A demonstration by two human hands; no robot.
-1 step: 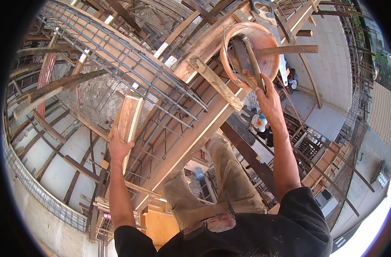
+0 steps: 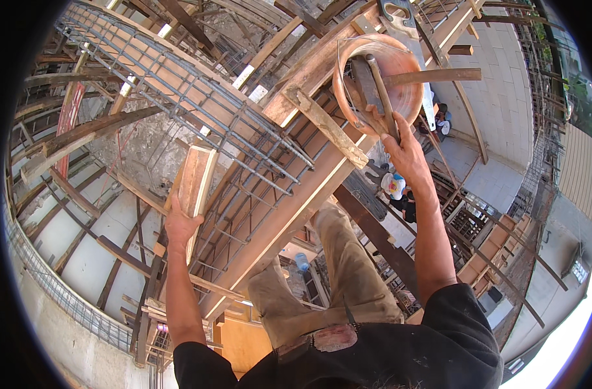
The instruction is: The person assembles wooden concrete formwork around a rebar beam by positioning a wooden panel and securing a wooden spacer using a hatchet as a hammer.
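The left hand (image 2: 182, 223) is gripping a short board (image 2: 195, 176) at the left, with the thumb pressing on its right edge and the fingers wrapping its left side. The board is standing at a slant beside the rebar cage (image 2: 247, 146); its broad face is showing worn reddish brown, and paler bare wood is running along its right and far edges.

The right hand (image 2: 409, 155) is reaching to the near rim of a bucket (image 2: 409, 61) at the far right, with its fingers closing about the near end of a handle (image 2: 382, 87). This handle is slim, rounded and dull brown, and it is leaning across the bucket's mouth toward the far side. Just left of it, a dark flat bar (image 2: 366, 81) is lying in the bucket, its face looking scuffed. A second handle (image 2: 448, 75), flatter and lighter brown, is jutting over the right rim. The bucket itself is showing a smeared, orange-pink inner wall.

A saw (image 2: 403, 32) is lying behind the bucket, its grey blade passing on the right. Left of the bucket, a rough batten (image 2: 328, 126) is crossing the form (image 2: 289, 217), its face looking patchy and flaked.
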